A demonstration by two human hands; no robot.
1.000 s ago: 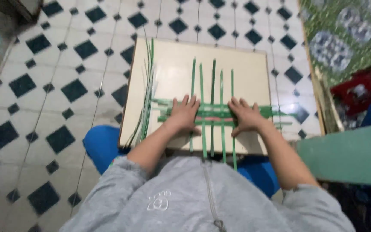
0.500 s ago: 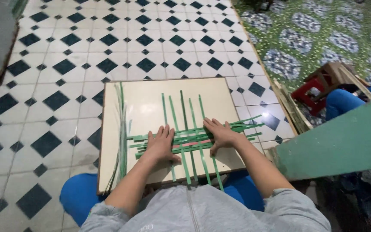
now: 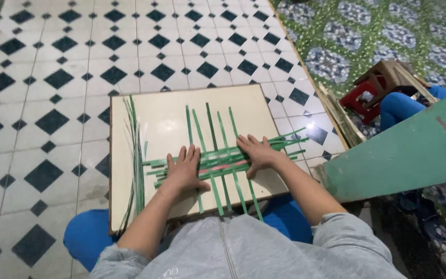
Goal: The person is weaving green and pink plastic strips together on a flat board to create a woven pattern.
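Both my hands flat on a half-woven mat of green strips.

My left hand (image 3: 184,170) and right hand (image 3: 256,154) lie palm-down with fingers spread, holding nothing — they press on the woven strips (image 3: 223,163) so the crossings stay put and the loose ends don't spring apart. The weave sits near the front edge of the cream board (image 3: 156,113) resting across my lap: several long strips run away from me, and a band of crosswise ones passes over and under them, with a single pink strip (image 3: 228,166) among the green. A bundle of spare strips (image 3: 134,155) lies along the board's left side, well apart from the weave, within reach of my left hand. The board itself sits over a black-and-white tiled floor (image 3: 52,77); a green plank (image 3: 409,150) slants at my right.
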